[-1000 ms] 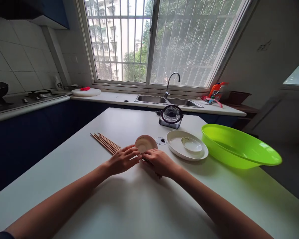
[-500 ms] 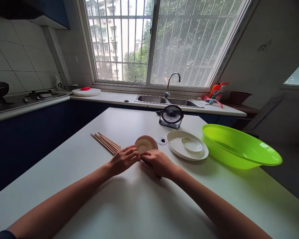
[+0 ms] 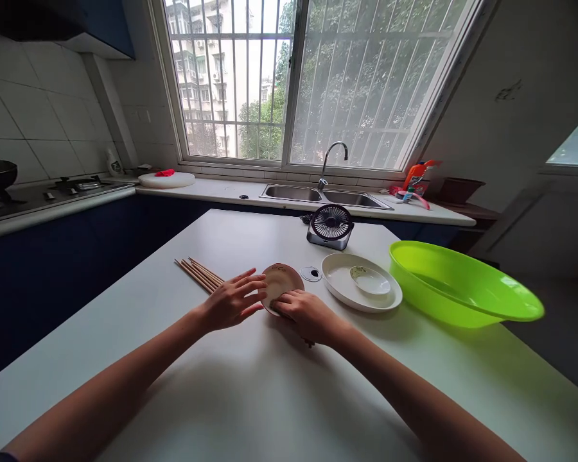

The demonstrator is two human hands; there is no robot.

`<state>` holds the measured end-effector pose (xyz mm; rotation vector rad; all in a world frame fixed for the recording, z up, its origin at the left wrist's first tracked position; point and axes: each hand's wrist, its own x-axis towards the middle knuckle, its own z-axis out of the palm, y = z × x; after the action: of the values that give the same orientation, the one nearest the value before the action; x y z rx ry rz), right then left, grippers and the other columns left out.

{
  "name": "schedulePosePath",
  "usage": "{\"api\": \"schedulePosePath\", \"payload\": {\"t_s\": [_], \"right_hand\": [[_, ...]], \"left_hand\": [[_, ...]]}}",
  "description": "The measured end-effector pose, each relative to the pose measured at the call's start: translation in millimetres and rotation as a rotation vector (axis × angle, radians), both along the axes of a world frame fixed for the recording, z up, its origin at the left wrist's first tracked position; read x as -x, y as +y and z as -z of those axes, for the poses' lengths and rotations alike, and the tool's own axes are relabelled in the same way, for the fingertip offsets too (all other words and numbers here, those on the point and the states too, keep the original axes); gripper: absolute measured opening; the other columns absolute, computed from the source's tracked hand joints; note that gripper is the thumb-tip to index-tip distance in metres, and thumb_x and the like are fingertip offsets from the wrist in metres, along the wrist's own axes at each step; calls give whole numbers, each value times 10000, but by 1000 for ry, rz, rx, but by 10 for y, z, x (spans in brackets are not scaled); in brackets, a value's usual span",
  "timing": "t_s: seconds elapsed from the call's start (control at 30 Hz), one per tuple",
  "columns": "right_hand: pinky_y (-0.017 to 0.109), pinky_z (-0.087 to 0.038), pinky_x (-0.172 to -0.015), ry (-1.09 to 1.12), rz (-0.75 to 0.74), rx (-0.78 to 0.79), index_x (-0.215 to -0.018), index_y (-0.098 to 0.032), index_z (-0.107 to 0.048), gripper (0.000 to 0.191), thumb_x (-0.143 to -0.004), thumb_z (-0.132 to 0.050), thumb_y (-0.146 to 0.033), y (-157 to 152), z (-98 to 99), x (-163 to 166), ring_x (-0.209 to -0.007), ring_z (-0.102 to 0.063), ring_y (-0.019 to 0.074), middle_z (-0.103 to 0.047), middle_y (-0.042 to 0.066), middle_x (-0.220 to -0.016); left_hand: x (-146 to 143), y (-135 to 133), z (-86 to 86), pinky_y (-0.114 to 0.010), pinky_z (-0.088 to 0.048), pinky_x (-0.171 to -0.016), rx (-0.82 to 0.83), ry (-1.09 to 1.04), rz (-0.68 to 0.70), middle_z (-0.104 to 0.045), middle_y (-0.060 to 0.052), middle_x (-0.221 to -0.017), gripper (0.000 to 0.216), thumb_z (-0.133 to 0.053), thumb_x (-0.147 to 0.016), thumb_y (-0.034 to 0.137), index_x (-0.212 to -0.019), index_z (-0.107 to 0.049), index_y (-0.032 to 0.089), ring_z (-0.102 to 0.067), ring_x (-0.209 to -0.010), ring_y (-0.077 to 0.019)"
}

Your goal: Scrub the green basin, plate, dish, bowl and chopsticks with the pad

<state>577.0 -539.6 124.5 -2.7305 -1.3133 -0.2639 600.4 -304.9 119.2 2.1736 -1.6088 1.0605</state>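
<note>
A small brownish dish point(image 3: 285, 277) with a faint pattern near its rim leans tilted at the middle of the table. My right hand point(image 3: 308, 314) is closed over its near right edge, fingers bent into the dish; the palm side is hidden. A small dark greenish patch shows by those fingertips, too unclear to name. Under the same hand pokes out a small brown piece point(image 3: 309, 344) that I cannot make out. My left hand point(image 3: 234, 300) is open beside the dish's left rim, fingers spread, nothing in it. Behind it lie several wooden chopsticks point(image 3: 200, 274), partly covered by the hand.
Right of the dish, a white oval plate point(image 3: 334, 296) carries a small white bowl point(image 3: 372, 282). Farther right stands a large green basin point(image 3: 462, 289). A small black fan point(image 3: 331, 226) is at the table's far side, with a sink point(image 3: 293, 192) on the counter beyond.
My left hand has drawn back slightly to the left from the dish, and its fingers have spread. The right hand stays at the near edge, with more of the dish's inside showing.
</note>
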Motion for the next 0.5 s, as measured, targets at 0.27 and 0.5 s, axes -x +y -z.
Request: {"api": "schedulePosePath", "payload": {"t_s": [0.27,0.5], "right_hand": [[278,-424,-666,32,27,-67,-863,-167,-663,137,-957,-577,-217,15,-35,26,-744,-614,162,-682,46,-831],[291,-436,-708,50,17,-47,-949,-174,-689,103,-936,-612,-240,22,-44,40,-796,-625,178,-701,53,-891]], "left_hand": [[113,-168,204,-384,-571,-998,18,-144,-18,-664,-3,-832,118,-580,-903,54,-954,-630,149,-658,-817,-131],[78,-135,153,-391,-571,-1012,55,-55,39,-685,-9,-860,149,-503,-949,63,-939,-624,150,-674,-877,-140]]}}
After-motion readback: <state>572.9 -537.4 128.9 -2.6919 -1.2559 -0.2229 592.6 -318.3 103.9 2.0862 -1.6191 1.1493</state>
